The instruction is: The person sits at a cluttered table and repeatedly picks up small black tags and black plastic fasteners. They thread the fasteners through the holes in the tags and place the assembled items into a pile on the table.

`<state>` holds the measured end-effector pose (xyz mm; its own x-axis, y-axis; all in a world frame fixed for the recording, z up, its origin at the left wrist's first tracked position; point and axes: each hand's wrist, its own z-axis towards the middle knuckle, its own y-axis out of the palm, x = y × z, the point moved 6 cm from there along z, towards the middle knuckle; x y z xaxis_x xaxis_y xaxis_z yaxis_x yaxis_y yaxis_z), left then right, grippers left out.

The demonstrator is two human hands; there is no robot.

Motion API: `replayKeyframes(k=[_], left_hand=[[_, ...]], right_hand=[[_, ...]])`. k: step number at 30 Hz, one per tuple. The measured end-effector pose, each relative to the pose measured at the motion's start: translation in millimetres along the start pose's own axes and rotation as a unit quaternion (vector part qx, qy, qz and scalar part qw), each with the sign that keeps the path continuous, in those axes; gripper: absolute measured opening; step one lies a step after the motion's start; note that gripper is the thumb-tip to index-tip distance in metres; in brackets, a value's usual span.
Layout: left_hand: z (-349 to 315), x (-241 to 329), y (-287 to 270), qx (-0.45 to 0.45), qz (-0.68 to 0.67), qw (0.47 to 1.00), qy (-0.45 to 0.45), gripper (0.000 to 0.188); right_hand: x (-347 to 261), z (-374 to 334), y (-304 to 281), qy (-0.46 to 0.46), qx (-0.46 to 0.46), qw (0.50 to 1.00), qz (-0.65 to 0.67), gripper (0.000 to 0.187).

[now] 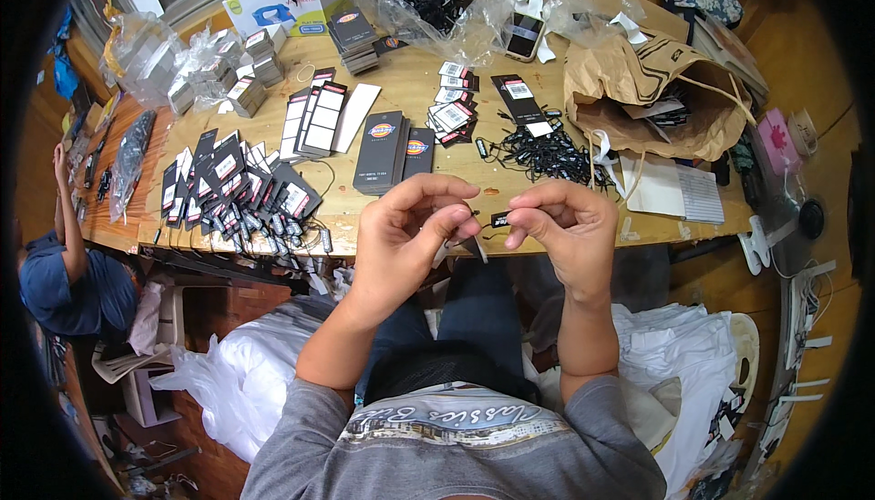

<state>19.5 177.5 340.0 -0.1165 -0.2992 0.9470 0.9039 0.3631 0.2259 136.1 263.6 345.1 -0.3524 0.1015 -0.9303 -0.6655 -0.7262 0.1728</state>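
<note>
Both hands are raised over the table's near edge, close together but apart. In my right hand [576,236], thumb and forefinger pinch a small black plastic string tag [499,219] with pale lettering. My left hand [408,237] is closed in a pinch facing it; a thin dark tip shows at its fingertips, and what it grips is mostly hidden. Below those fingers a narrow pale and dark edge peeks out. Ahead of the right hand lies a tangled heap of black string tags [547,161]. Stacked black hang tags [377,146] stand just beyond the left hand.
Left on the table [355,238] spreads a pile of strung hang tags [223,172]. Beyond are labelled cards [319,117], plastic-wrapped bundles [205,67] and a phone [524,37]. A brown paper bag [629,72] lies open at right. Another person [73,272] sits at far left.
</note>
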Motion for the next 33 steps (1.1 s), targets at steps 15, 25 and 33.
replayKeyframes(k=[15, 25, 33], left_hand=[[-2, 12, 7, -0.015, 0.204, 0.968, 0.148, 0.019], [0, -4, 10, -0.054, 0.092, 0.991, 0.084, 0.027], [-24, -53, 33, -0.203, -0.339, 0.906, -0.149, 0.066]], right_hand=[[-9, 0, 4, -0.042, -0.024, 0.993, -0.103, 0.010], [-2, -4, 0, 0.028, -0.001, 1.000, -0.010, 0.010], [-41, -12, 9, -0.121, 0.039, 0.975, -0.184, 0.011]])
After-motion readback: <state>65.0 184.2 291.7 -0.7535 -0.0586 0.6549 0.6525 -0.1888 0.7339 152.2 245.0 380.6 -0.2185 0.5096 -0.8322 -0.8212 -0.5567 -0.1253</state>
